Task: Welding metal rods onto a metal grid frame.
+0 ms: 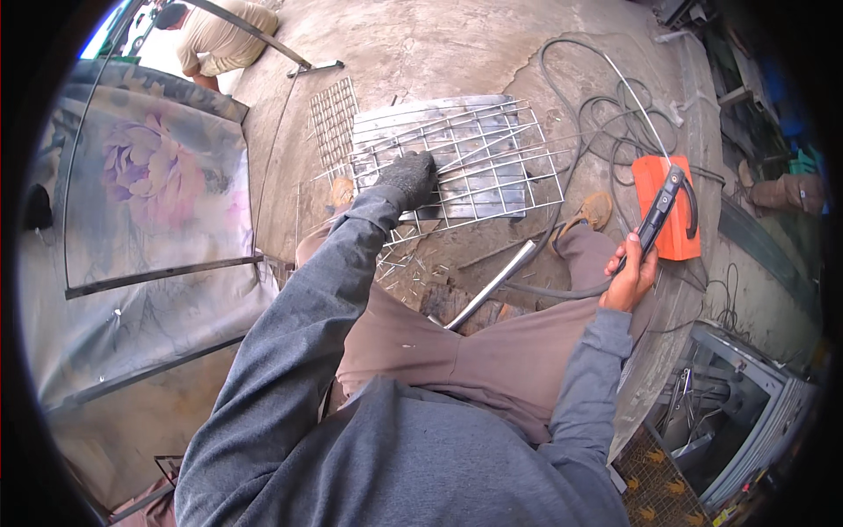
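Note:
My left hand (408, 178), in a dark glove, is closed on the left part of a welded wire grid (502, 186). A few thin rods slant across the grid from beside the glove. Beneath it lies a flat grey metal sheet (386, 121) on the ground. Bare, my right hand (632, 274) wraps round the black handle of a welding electrode holder (655, 218). From its tip a long thin electrode (634, 98) points up and left, well apart from the grid. Just behind the holder is an orange shield-like panel (674, 242).
A smaller wire mesh (334, 123) lies beyond the sheet. Cut wire bits (413, 268) and a metal tube (492, 288) lie between my legs. Cable (562, 97) loops at right. A flowered cloth screen (158, 184) stands left; another person (233, 31) crouches at far left.

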Action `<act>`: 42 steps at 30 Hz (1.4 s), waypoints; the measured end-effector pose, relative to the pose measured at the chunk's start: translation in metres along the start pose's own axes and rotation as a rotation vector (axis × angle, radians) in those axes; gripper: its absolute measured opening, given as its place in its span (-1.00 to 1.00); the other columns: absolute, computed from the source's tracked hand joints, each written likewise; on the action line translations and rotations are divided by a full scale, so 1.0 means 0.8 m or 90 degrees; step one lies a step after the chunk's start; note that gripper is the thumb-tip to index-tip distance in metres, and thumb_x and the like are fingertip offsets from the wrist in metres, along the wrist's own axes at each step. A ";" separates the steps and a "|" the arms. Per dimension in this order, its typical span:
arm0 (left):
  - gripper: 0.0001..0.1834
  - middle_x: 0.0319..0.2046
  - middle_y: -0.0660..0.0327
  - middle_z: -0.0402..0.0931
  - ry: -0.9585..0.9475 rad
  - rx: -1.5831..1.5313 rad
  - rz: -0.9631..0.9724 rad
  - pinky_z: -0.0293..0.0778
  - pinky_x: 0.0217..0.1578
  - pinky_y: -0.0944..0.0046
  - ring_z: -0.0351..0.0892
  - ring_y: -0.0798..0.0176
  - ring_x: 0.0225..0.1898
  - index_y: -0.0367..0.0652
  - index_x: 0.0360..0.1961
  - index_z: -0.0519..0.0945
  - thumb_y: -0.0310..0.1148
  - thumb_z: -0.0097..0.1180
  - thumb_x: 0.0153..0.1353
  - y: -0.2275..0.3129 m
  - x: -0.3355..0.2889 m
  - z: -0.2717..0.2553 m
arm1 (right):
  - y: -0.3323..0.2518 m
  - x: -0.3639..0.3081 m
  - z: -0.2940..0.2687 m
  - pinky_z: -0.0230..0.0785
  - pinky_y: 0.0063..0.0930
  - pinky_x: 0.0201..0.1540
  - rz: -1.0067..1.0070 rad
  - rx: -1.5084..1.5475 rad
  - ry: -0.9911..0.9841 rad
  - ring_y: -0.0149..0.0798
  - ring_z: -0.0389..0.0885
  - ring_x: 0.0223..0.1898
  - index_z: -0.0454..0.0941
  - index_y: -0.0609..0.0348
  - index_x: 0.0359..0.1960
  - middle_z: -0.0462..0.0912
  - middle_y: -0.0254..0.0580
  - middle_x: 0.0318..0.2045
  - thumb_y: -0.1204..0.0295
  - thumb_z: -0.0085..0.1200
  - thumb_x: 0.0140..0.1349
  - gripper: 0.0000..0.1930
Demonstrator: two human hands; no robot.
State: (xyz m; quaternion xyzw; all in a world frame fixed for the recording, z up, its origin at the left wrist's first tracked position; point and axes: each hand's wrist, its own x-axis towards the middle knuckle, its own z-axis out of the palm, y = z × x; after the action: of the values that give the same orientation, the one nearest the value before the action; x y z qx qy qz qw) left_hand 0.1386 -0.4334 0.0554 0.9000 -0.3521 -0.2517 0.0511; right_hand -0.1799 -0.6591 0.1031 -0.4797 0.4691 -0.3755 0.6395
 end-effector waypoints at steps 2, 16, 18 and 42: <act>-0.68 -0.03 -0.16 0.55 0.015 0.006 0.008 0.46 0.06 -0.12 0.55 -0.26 0.05 -0.15 -0.02 0.58 -0.19 0.09 0.32 0.000 -0.004 0.002 | -0.001 -0.001 -0.001 0.17 -0.61 -0.64 -0.007 0.000 0.002 -0.54 0.31 -0.65 0.47 0.22 -0.05 0.41 -0.37 -0.51 0.29 0.16 0.37 -0.71; -0.72 0.00 -0.12 0.51 0.018 0.145 0.113 0.49 0.05 -0.12 0.56 -0.22 0.06 -0.12 0.00 0.51 -0.28 0.05 0.32 0.001 0.007 -0.005 | 0.003 -0.002 0.004 0.18 -0.60 -0.63 -0.001 0.005 -0.006 -0.53 0.32 -0.64 0.48 0.20 -0.03 0.42 -0.37 -0.51 0.29 0.18 0.34 -0.71; -0.73 -0.03 -0.11 0.52 0.009 0.142 0.109 0.49 0.04 -0.11 0.57 -0.22 0.05 -0.12 -0.01 0.51 -0.29 0.06 0.31 0.000 0.011 -0.006 | 0.002 -0.002 0.004 0.18 -0.60 -0.63 -0.004 0.002 -0.006 -0.53 0.32 -0.64 0.48 0.19 -0.04 0.42 -0.37 -0.51 0.29 0.18 0.35 -0.71; -0.79 -0.09 -0.09 0.55 0.161 0.078 0.047 0.49 -0.03 -0.15 0.57 -0.24 -0.01 -0.03 -0.06 0.57 -0.26 -0.02 0.38 0.001 0.031 -0.038 | 0.005 -0.001 0.002 0.19 -0.61 -0.63 0.008 -0.016 -0.008 -0.52 0.34 -0.64 0.47 0.18 -0.01 0.44 -0.36 -0.50 0.29 0.18 0.35 -0.69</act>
State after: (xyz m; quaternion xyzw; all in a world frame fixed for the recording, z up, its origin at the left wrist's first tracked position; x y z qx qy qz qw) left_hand 0.1683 -0.4531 0.0713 0.9126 -0.3902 -0.1119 0.0491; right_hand -0.1786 -0.6570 0.0995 -0.4869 0.4727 -0.3625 0.6388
